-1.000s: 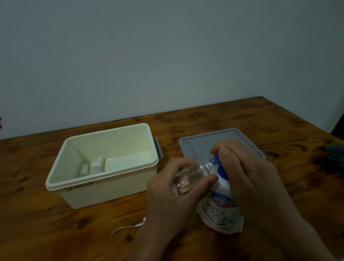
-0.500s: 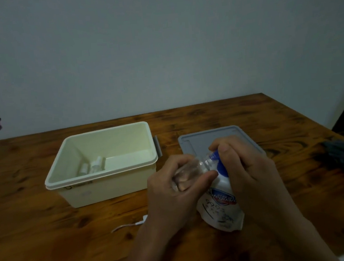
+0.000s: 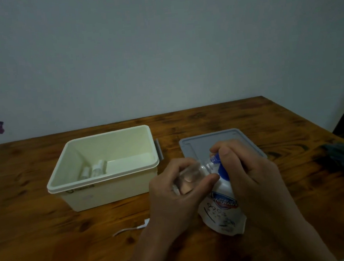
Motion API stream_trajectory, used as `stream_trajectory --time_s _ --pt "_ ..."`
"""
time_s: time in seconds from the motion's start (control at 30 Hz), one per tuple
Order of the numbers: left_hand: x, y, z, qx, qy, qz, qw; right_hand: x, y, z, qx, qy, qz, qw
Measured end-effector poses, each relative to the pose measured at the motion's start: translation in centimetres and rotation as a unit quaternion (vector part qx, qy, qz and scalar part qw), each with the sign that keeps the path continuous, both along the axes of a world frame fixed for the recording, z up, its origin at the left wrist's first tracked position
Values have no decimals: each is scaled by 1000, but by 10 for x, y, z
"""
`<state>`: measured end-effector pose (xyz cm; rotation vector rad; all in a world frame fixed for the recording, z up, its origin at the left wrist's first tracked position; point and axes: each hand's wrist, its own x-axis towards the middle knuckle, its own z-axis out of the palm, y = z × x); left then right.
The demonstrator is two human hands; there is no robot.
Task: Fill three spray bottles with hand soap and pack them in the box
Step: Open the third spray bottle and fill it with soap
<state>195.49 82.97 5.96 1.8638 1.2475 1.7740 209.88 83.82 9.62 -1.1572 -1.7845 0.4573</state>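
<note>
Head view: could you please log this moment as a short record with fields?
left hand: left hand grips small clear plastic bottle, tilted
right hand: right hand holds white soap refill pouch, its blue spout at the bottle's mouth
box: cream plastic box, open, two small bottles lying inside
lid: grey plastic lid flat on brown wooden table
</note>
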Motion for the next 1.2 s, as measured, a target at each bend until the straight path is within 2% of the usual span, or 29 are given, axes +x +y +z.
stream_trajectory --time_s 0.27,0.47,0.7,1.0,1.2 --pt "0 2 -1 4 5 6 1000 -1 2 -1 25 8 3 1000" --pt "0 0 0 -2 -3 1 1000 2 1 1 0 -24 0 1000" --pt "0 2 0 6 11 13 1000 -1 0 1 12 11 9 1000" --pt "0 0 1 9 16 16 1000 3 -1 6 -26 -4 17 1000" --pt "0 0 1 9 17 13 1000 -1 0 0 3 12 4 1000"
